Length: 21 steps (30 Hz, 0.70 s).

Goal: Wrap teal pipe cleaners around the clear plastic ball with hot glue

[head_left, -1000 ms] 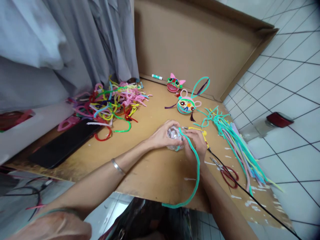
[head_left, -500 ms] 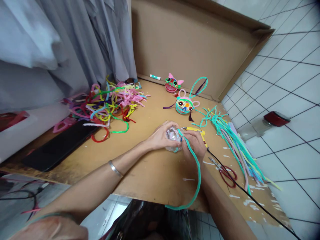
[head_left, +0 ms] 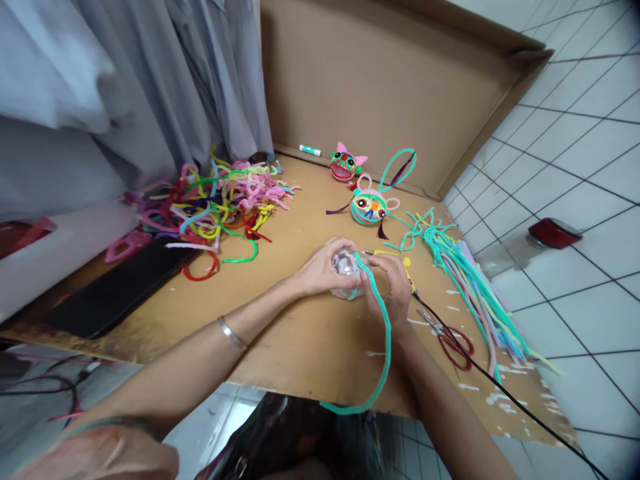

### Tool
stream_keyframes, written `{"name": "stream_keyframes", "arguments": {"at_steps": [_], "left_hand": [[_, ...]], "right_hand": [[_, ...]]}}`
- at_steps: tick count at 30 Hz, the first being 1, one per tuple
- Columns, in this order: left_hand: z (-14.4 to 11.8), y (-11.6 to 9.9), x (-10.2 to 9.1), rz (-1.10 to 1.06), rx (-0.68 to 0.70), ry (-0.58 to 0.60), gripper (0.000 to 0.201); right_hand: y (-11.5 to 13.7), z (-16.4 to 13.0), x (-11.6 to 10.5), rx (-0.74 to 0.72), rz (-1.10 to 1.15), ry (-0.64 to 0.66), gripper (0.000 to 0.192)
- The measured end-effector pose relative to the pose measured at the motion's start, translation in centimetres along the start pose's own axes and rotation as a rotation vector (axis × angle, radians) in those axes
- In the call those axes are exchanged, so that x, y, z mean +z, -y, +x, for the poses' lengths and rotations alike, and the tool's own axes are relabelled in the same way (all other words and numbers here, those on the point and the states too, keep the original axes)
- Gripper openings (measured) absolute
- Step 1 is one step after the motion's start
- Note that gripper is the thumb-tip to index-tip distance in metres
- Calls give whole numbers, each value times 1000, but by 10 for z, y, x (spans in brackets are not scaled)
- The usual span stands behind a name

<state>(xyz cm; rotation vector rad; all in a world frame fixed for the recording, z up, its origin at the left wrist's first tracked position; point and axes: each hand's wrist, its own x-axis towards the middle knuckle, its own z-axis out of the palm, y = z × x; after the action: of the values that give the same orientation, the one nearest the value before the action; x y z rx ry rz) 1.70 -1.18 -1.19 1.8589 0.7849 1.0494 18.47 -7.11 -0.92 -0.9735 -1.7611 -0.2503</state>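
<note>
A: Both hands are in mid-board. The left hand cups a clear plastic ball, fingers curled round its far side, holding it just above the cardboard board.

B: And the right hand is closed against the ball's right side, pinching a teal pipe cleaner to it. That stem runs back toward the person and its loose end curls past the board's near edge, hanging over it.

A: Look at the room around them. Near and left of the hands the board lies bare right up to the near edge. Far left, a heap of mixed pipe cleaners spreads out, well apart from the ball.

B: Tighter on the right. A yellow-handled tool lies just beside the right hand, its black cord trailing off toward the near right corner. Red-handled scissors sit near the wrist.

A: Beyond those, a bundle of teal and pastel pipe cleaners lies along the right edge, ends poking over onto the tiled floor.

B: At the far side, two finished heads: a teal one with loop ears, a pink-eared one behind it, both close to the upright cardboard wall.
</note>
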Motion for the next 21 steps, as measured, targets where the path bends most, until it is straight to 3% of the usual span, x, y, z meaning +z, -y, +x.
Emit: {"name": "stream_keyframes", "arguments": {"at_steps": [9, 12, 14, 16, 21], "left_hand": [[1, -2, 0, -54, -58, -24, 53], [3, -2, -3, -104, -135, -51, 56], [5, -2, -7, -113, -171, -96, 57], [6, -1, -10, -132, -169, -142, 56], [9, 3, -15, -132, -192, -180, 56]], "right_hand": [[2, 0, -1, 25, 2, 35, 17], [-16, 2, -8, 107, -111, -33, 17], [-34, 5, -16, 216, -226, -142, 17], [-54, 8, -25, 359, -313, -163, 20], [-81, 4, -35, 609, -600, 172, 32]]}}
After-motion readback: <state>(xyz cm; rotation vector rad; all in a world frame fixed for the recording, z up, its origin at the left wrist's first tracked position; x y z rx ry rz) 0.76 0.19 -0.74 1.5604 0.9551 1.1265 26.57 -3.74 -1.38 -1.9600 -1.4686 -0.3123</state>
